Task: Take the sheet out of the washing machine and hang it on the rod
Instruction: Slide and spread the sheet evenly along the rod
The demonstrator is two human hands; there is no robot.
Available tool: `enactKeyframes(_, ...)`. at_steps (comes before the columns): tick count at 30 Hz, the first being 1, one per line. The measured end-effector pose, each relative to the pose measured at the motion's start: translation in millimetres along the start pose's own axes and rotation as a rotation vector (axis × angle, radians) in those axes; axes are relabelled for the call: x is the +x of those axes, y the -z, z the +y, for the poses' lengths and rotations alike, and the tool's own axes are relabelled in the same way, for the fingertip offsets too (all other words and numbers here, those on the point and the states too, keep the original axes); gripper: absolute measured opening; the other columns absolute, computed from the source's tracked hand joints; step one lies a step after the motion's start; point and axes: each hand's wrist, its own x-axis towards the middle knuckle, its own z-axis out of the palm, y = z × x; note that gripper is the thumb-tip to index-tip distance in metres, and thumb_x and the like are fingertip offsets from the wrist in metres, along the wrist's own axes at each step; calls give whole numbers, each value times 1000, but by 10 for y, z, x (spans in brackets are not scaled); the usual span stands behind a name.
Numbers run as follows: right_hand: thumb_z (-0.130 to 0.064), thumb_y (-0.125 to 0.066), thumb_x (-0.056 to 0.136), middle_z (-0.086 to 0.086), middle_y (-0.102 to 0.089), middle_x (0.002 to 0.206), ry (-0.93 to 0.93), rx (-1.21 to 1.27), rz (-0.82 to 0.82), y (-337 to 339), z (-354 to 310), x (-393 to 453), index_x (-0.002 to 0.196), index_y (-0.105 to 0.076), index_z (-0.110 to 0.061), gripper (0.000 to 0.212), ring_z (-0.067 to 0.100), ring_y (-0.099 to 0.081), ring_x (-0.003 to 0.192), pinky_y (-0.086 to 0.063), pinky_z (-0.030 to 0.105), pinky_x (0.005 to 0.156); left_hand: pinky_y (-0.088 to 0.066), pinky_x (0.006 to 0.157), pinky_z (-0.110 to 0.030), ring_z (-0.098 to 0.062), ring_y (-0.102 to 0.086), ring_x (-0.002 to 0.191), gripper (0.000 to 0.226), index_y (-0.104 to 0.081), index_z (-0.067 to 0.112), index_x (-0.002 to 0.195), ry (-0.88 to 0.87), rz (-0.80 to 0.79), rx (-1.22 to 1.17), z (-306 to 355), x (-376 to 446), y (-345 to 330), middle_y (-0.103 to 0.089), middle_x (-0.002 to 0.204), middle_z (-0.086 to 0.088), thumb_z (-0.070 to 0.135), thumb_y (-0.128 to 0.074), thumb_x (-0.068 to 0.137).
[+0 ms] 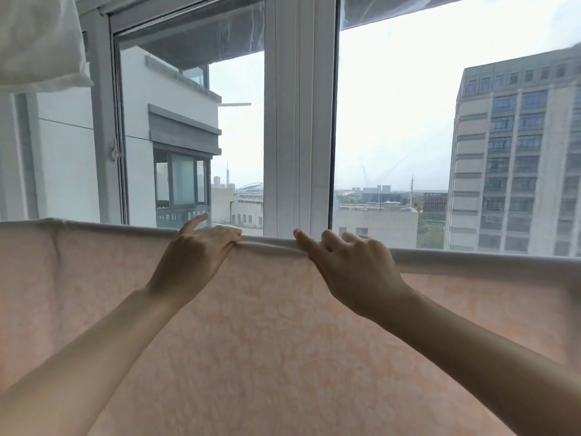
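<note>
A pale pink patterned sheet (283, 325) hangs across the whole width of the view, folded over a rod that stays hidden under its top fold (456, 259). My left hand (195, 256) pinches that top fold near the middle, with one finger lifted above it. Just to its right, my right hand (352, 265) grips the same fold, fingers curled over the top and thumb stretched along the near side. A short sagging stretch of fold lies between the two hands.
Directly behind the sheet is a large window with a white frame post (298, 121) in the middle and an open pane (188, 136) on the left. A white cloth (37, 39) hangs at the top left. The washing machine is out of view.
</note>
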Motion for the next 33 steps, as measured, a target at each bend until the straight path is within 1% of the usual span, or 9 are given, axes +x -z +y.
enactKeyframes(2,-28,-65,89,0,-56,73,5,6,14,-8,14,-11,143,-43,-21,58,11,-41,47,-27,22,42,-40,106,-52,-23,-65,109,15,-69,7,94,-80,-20,-13,-23,-67,-30,-68,120,-8,17,-58,93)
enactKeyframes(4,-31,-56,95,0,-58,79,21,29,36,-23,13,-29,145,-39,-22,54,13,-46,52,-35,24,44,-35,108,-53,-22,-56,118,13,-66,10,91,-78,-32,-26,-32,-125,-66,-62,129,-6,18,-57,91)
enactKeyframes(8,-38,-28,103,1,-60,109,6,60,37,-66,-32,-86,147,-34,-25,46,19,-58,79,-49,33,64,-34,107,-60,-32,-60,115,12,-64,12,89,37,-3,-21,-6,-189,-191,-60,130,-3,22,-57,91)
enactKeyframes(12,-35,-36,102,7,-54,130,-14,43,45,-117,-117,-128,146,-38,-22,46,25,-57,97,-50,40,81,-37,105,-58,-32,-62,113,18,-64,11,88,82,37,-55,25,-186,-251,-63,126,-3,25,-52,93)
enactKeyframes(17,-39,-45,97,5,-63,118,-93,70,-29,-55,-255,62,144,-40,-19,51,27,-64,93,-53,42,80,-40,103,-52,-26,-67,107,16,-68,10,99,105,53,-44,-42,-144,-242,-70,115,-4,21,-60,91)
enactKeyframes(21,-44,-48,95,9,-62,121,-62,43,-100,-120,-469,273,143,-41,-8,61,29,-63,100,-52,44,86,-40,104,-49,-25,-67,106,16,-68,11,102,118,68,-40,-38,-147,-251,-71,113,-4,20,-63,90)
enactKeyframes(26,-42,-41,99,13,-59,123,-1,3,-141,-248,-740,657,148,-24,-1,67,28,-61,104,-51,40,88,-41,104,-46,-22,-71,99,21,-70,11,105,160,75,-34,-12,-120,-234,-75,102,-4,22,-63,89)
enactKeyframes(30,-20,-48,97,11,-65,106,25,-72,-136,-345,-892,811,145,-30,3,56,26,-64,86,-54,36,76,-43,101,-41,-18,-73,74,14,-68,13,93,171,75,-50,-56,-95,-207,-75,87,1,26,-63,90)
enactKeyframes(33,-13,-59,85,8,-66,84,33,-100,-76,-379,-870,772,138,-46,-1,56,23,-62,67,-53,34,63,-38,104,-42,-18,-73,76,14,-67,14,97,141,70,-29,-111,-123,-196,-75,91,1,24,-64,89)
